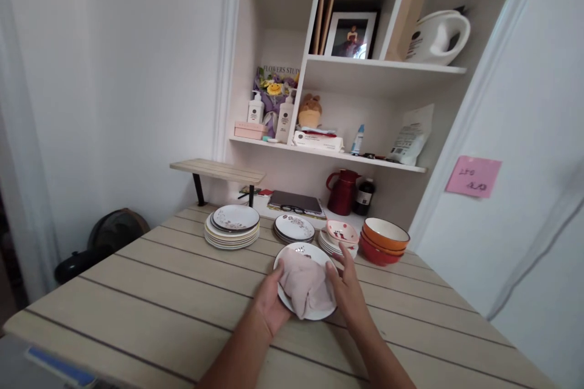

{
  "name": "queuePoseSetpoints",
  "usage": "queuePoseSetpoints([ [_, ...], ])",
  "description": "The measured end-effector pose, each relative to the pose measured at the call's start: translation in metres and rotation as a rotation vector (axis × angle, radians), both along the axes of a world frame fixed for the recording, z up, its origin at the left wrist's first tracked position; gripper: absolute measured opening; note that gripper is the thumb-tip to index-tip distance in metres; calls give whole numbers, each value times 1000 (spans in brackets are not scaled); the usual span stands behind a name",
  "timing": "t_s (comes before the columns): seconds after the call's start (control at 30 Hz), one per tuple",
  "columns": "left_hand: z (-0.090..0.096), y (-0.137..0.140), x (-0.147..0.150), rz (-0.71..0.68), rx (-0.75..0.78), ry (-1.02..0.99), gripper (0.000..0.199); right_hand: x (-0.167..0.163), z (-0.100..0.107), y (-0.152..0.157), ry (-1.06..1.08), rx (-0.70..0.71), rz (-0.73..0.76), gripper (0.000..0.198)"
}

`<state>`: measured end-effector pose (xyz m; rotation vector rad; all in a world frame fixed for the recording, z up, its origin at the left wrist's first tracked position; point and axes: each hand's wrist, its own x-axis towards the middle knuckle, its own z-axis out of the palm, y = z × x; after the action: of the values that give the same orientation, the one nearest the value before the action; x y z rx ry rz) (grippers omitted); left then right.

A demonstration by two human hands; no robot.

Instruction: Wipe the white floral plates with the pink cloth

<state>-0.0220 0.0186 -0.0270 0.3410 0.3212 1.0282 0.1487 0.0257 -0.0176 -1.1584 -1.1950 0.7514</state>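
Observation:
A white plate with a dark rim (288,301) is tilted a little above the table, with a crumpled pale pink cloth (305,282) lying across it. My left hand (271,304) grips the plate's left edge, thumb on top and fingers underneath. At the right rim is my right hand (347,285), its fingers spread and raised, the thumb close to the cloth; whether it touches is unclear. Just beyond the held plate stand a short stack of dark-rimmed patterned plates (294,228) and a pink spotted bowl (342,233) on small white plates (325,244).
A taller plate stack (232,225) is at the left, and orange and red bowls (385,240) are nested at the right. Behind them are a red jug (343,193), a dark bottle (364,196) and a closed laptop (295,201). A small raised shelf (218,171) occupies the back left.

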Motion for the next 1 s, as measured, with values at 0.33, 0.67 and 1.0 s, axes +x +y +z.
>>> queuePoseSetpoints([
  [0.33,-9,7,-6,229,-27,-3,50,-11,25,-27,-412,208,197,58],
  [0.67,-2,-4,2,13,77,42,54,-32,18,-34,-780,81,349,46],
  [1.0,-8,0,5,156,85,27,50,-14,10,-19,-870,2,41,45],
])
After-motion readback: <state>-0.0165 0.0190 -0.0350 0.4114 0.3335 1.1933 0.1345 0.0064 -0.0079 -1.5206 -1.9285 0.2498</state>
